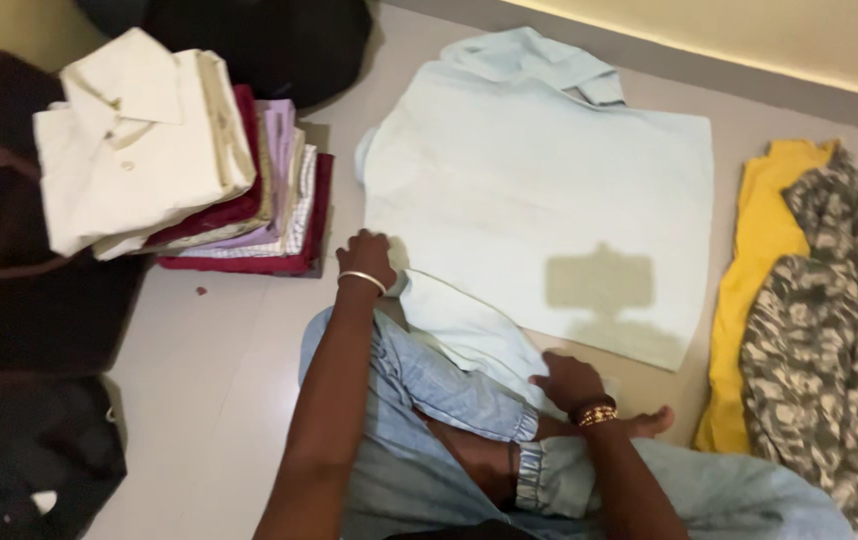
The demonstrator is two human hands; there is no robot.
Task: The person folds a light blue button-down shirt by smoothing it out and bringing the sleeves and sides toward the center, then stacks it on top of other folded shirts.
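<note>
A pale blue shirt (539, 200) lies spread flat on the floor (209, 380), filling the middle of the view from about eleven to three o'clock, its collar up at twelve. The person sits cross-legged at six in light blue trousers (419, 440).

The left hand (367, 258) rests with fingers curled on the shirt's near-left corner, pinning the cloth down; a thin bangle sits on that wrist. The right hand (569, 383), at about five o'clock of the shirt, lies flat with fingers together on the sleeve (469, 335) that trails toward the lap — pressing it rather than gripping, as far as can be told.

This looks like the early part of a fold: the body is smoothed out and the loose sleeve is being gathered. The move that seems called for is bringing that sleeve up and across the shirt's back while the corner stays pinned, so the cloth does not slide.

At nine to ten o'clock stands a stack of folded shirts (179, 170), a cream one on top. At three to four lie a yellow garment (759, 260) and a patterned grey garment (829, 340), unfolded.

Hard to make out — the fingertips of both hands, the dark bags (29, 300) at the left edge, and whether the far sleeve is tucked under.
</note>
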